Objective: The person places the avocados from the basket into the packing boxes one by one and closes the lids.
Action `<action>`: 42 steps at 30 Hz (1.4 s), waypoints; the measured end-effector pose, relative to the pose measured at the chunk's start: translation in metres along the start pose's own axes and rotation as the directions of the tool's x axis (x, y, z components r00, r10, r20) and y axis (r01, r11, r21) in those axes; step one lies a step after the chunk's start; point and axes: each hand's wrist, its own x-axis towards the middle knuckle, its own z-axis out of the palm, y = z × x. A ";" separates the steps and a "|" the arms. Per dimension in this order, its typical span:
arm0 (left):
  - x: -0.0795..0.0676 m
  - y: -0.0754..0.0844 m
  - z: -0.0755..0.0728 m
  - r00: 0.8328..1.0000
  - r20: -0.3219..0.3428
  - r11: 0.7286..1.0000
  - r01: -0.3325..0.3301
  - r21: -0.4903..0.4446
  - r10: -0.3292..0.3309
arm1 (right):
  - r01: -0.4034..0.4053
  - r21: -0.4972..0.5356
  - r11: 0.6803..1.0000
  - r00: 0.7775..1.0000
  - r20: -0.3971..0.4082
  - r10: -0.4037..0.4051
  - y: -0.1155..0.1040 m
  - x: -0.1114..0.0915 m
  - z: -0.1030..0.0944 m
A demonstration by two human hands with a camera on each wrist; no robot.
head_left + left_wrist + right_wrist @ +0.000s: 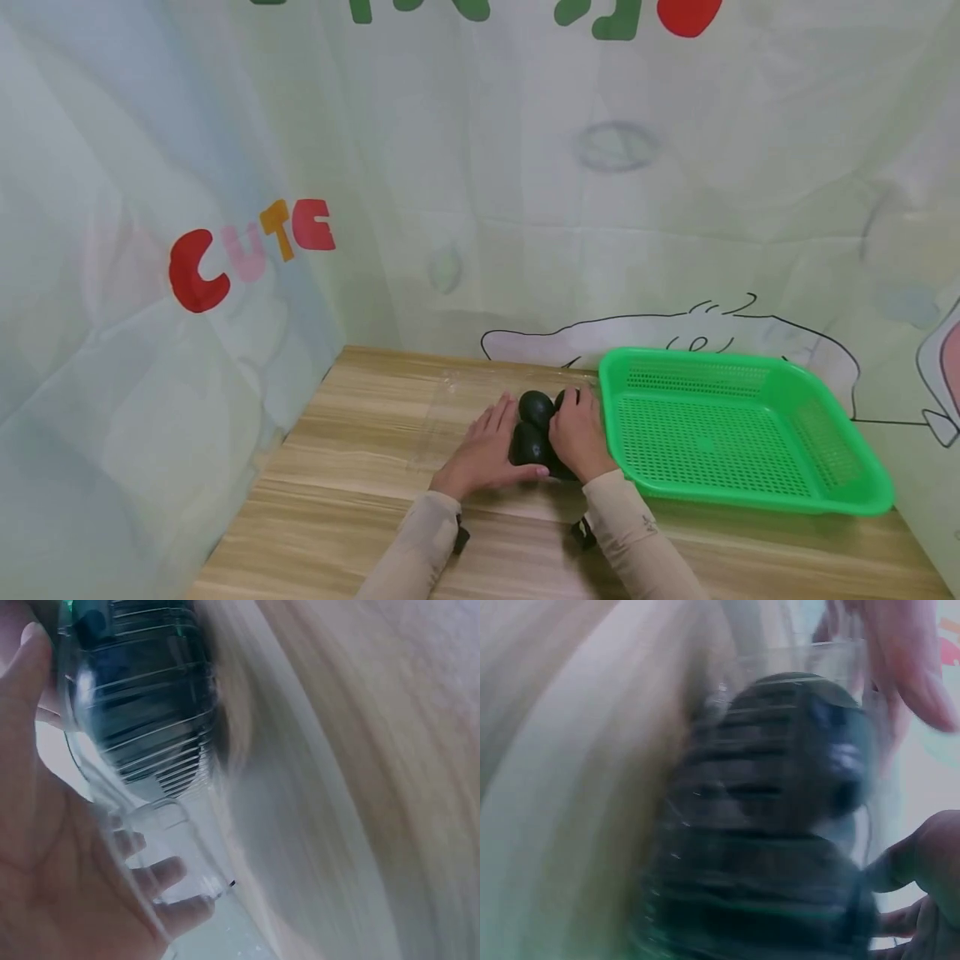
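A clear plastic box [184, 840] stands on the table, its transparent lid [456, 390] spread out to the left. Several dark, smooth, egg-shaped fruits that look like avocados [536, 408] sit close together in its base. My left hand [483, 450] lies along the box's left side, fingers straight and thumb across the near side. Through the clear plastic in the left wrist view, some of its fingertips [169, 874] show. On the right, my right hand [579, 433] bends its fingers over a far-right avocado [561, 398], which it mostly hides. Ribbed box walls surround the avocados in the right wrist view.
A green perforated plastic basket [705, 492] stands right beside the box, close to my right hand. Behind the wooden table [330, 500] hangs a printed cloth [465, 250], with another stretch of cloth along the left edge.
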 end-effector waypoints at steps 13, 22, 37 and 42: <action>-0.024 0.013 -0.014 0.986 -0.166 0.994 0.017 -0.106 -0.035 | 0.071 -0.015 0.997 0.992 0.107 -0.069 -0.004 0.015 -0.041; -0.039 0.026 -0.014 0.948 -0.303 0.975 0.025 -0.219 -0.093 | 0.114 -0.036 0.993 0.972 0.210 -0.104 -0.005 0.035 -0.062; -0.057 0.029 -0.009 0.933 -0.251 0.763 0.038 -0.645 -0.259 | 0.097 -0.143 0.985 0.903 0.429 -0.027 -0.017 0.077 -0.054; -0.064 0.027 -0.003 0.930 -0.152 0.603 0.087 -0.793 -0.335 | 0.058 -0.172 0.983 0.866 0.499 0.036 -0.020 0.082 -0.049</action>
